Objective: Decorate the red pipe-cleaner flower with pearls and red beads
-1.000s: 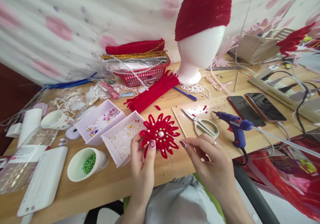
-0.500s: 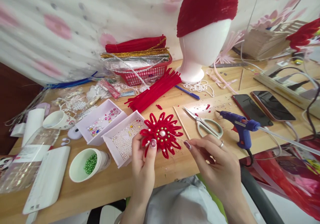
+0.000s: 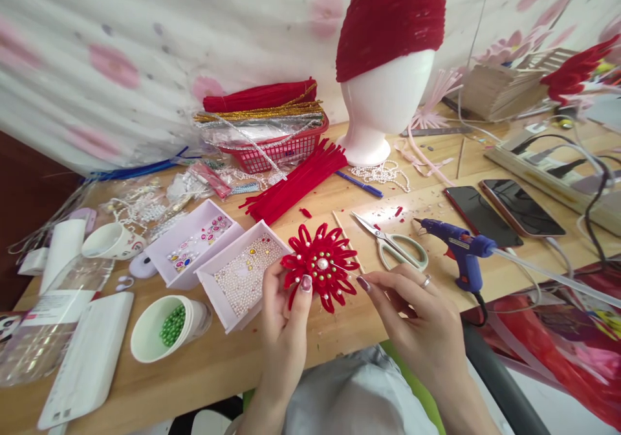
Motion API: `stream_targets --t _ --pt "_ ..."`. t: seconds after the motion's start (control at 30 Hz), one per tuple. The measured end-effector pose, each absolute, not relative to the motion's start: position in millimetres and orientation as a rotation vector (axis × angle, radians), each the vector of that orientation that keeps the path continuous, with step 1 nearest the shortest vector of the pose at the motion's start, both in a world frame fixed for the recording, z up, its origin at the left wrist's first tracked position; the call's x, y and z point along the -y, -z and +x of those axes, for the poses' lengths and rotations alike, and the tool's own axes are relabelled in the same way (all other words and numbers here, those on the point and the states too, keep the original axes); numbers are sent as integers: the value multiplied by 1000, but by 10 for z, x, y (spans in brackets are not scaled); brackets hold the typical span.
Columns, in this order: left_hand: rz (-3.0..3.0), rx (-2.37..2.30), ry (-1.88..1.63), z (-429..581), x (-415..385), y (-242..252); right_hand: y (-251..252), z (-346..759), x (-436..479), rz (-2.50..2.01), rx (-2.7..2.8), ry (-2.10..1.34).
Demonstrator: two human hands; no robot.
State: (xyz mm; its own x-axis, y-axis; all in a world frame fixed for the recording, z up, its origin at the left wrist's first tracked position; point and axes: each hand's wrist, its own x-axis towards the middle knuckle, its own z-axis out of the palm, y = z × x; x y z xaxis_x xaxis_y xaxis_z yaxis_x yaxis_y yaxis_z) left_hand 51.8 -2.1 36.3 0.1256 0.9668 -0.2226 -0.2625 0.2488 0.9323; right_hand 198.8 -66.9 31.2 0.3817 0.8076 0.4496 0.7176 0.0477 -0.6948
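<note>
My left hand is closed on the rim of a red fuzzy flower, thumb on top of the petals. A large white pearl sits at the flower's centre, ringed by small green beads, with more white beads further out. To its right my right hand pinches the end of a thin pale strand that reaches over the petals toward the centre. Whether it is a thread or a fine stick I cannot tell. Behind the flower lie a wooden stick and scissors.
Left of the flower stand a tray of pearls, a tray of gems and a paper cup with green beads. A blue glue gun and two phones are at right. Behind are red pipe cleaners and a mannequin head.
The flower and my left hand have shifted slightly right, a little nearer my right hand. Both grips look the same. The whole view has tilted slightly.
</note>
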Motion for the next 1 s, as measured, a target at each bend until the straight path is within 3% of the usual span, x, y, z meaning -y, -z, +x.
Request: stream_targets --t 1.0 --pt "929 -1069 -1106 495 30 -304 -357 2011 709 -1635 1444 -60"
